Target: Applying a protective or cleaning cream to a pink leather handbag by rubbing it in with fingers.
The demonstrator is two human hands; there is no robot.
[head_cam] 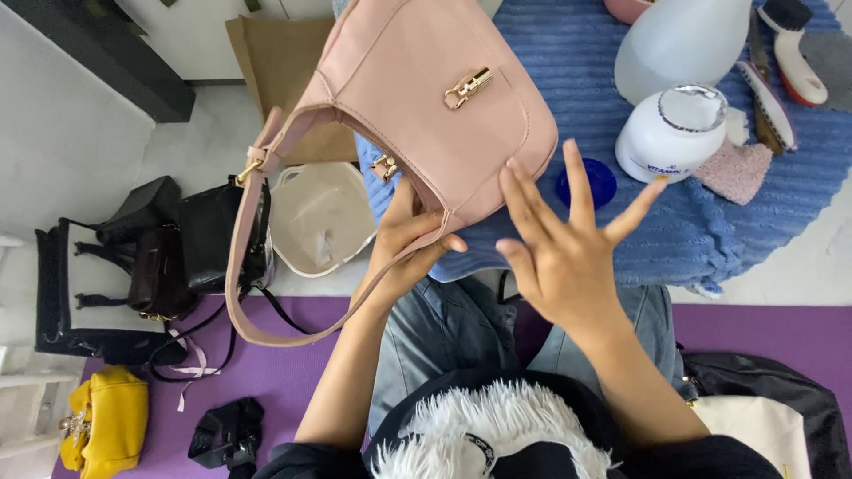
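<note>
A pink leather handbag [426, 98] with a gold clasp is held up in front of me, its long strap [238, 257] looping down to the left. My left hand [404, 244] grips the bag's lower edge by the opening. Fingers spread, my right hand [564, 239] has its fingertips resting on the bag's lower right corner. A white open jar [670, 133] and its blue lid [587, 182] sit on the blue towel [568, 62] just right of the bag.
A large white bottle [679, 40] and brushes [785, 62] lie on the towel at top right. Black and brown bags [164, 253], a white bag [319, 217] and a yellow bag [106, 426] stand at left on the purple mat [284, 364]. Another black bag [763, 390] lies at lower right.
</note>
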